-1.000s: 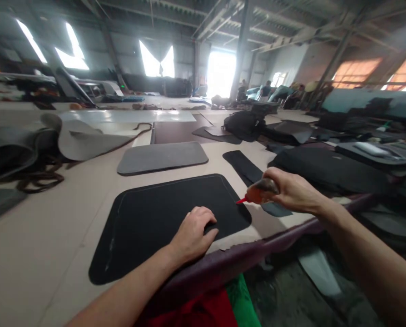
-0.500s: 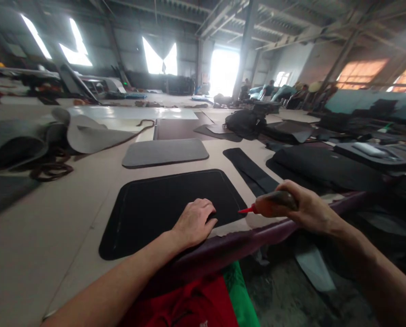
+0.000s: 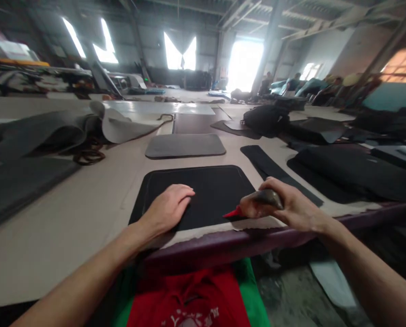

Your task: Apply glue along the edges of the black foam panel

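Note:
A black rounded-corner panel (image 3: 203, 186) lies flat on the table, with a thin pale line running inside its edges. My left hand (image 3: 170, 206) rests on the panel's left part, fingers stretched out and thumb a little apart, holding nothing. My right hand (image 3: 286, 202) is wrapped round a glue bottle (image 3: 257, 204) with a stained body. Its red nozzle (image 3: 233, 212) points left, the tip at the panel's near edge towards the right corner. Whether glue is coming out cannot be seen.
Behind the panel lies a grey rounded piece (image 3: 185, 145). A dark strip (image 3: 278, 170) and black padded pieces (image 3: 356, 170) lie to the right. Rolled grey sheets (image 3: 53, 131) sit at left. Maroon material (image 3: 216, 245) hangs along the table's front edge. People are far back.
My right hand has moved the glue bottle's tip left along the panel's near edge. My left hand has shifted left on the panel. The view has turned slightly left.

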`<state>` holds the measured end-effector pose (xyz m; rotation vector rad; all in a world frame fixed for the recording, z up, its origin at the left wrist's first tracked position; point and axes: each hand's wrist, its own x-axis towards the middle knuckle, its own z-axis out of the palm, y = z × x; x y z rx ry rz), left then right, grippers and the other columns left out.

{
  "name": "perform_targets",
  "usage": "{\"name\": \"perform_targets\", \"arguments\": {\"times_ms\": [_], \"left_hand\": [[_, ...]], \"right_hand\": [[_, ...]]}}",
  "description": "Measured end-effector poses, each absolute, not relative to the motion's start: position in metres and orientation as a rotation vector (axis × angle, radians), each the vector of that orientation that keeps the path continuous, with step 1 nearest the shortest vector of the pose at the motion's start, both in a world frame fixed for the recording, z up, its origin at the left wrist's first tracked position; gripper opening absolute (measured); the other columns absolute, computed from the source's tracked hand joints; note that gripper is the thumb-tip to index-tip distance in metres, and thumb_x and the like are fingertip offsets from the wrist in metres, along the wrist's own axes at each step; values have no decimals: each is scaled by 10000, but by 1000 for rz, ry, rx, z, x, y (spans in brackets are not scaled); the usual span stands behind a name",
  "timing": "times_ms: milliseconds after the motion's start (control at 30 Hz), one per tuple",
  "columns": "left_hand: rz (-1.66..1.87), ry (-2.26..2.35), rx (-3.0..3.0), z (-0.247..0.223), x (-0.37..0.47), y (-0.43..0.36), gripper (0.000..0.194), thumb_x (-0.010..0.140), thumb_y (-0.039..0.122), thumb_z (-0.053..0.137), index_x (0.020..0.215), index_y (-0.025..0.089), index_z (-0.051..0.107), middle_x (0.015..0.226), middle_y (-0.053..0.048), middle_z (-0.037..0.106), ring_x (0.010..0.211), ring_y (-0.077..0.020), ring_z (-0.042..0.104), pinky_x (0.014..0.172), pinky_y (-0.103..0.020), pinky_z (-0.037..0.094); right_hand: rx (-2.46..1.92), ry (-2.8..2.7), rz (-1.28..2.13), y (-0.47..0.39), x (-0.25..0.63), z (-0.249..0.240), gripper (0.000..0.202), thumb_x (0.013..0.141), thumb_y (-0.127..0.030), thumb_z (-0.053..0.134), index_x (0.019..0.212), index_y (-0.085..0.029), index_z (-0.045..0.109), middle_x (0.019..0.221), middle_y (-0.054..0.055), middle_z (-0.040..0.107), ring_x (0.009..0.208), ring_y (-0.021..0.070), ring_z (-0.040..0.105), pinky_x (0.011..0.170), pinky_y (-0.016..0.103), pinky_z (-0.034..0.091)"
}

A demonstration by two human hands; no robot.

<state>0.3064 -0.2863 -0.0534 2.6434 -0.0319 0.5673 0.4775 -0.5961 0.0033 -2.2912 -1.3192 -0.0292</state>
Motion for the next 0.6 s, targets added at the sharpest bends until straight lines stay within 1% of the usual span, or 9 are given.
{"name": "perform_targets", "arguments": {"times_ms": [100,167,233,367,500,600], "left_hand": [[719,339,2572,-56,260,-243,331,938,340,392,1049,194,668,1145,-69,668,1120,-256,586,1069,-435,441],[723,599,2537,-61,230,-225,330,931,329,393,1077,207,662,1143,-61,657,1114,-268,583,1055,-446,442],[714,752,2498,-69,206,-218,325,940,321,390,1091,215,658,1149,-54,650,1119,-269,579,1053,-448,439],[728,785,2425,-84,186,-219,331,955,363,393,1041,206,671,1114,-56,671,1091,-252,594,1040,-412,453],[768,739,2393,-89,187,-221,325,963,314,379,1064,204,667,1097,-51,671,1059,-227,601,988,-380,475],[729,713,2420,-87,188,-221,320,951,280,383,1038,216,684,1056,-36,673,1026,-216,601,955,-370,480]], "right_hand": [[-2183,-1433,116,-572,476,4,214,817,-295,649,983,-226,534,897,25,630,781,208,592,662,311,441],[-2132,-1526,96,-553,475,3,217,810,-288,645,978,-222,526,908,21,610,781,193,577,665,300,421],[-2074,-1606,88,-533,472,1,231,805,-289,649,984,-223,519,929,20,608,788,186,573,661,289,406],[-1974,-1717,94,-492,460,-3,237,809,-287,659,981,-231,507,931,12,617,779,178,567,662,284,386],[-1904,-1767,124,-457,445,-4,255,787,-261,679,972,-236,506,910,-7,607,744,166,555,636,278,359],[-1866,-1804,140,-437,436,-5,253,811,-292,690,966,-235,499,910,-9,596,738,163,546,626,277,347]]}}
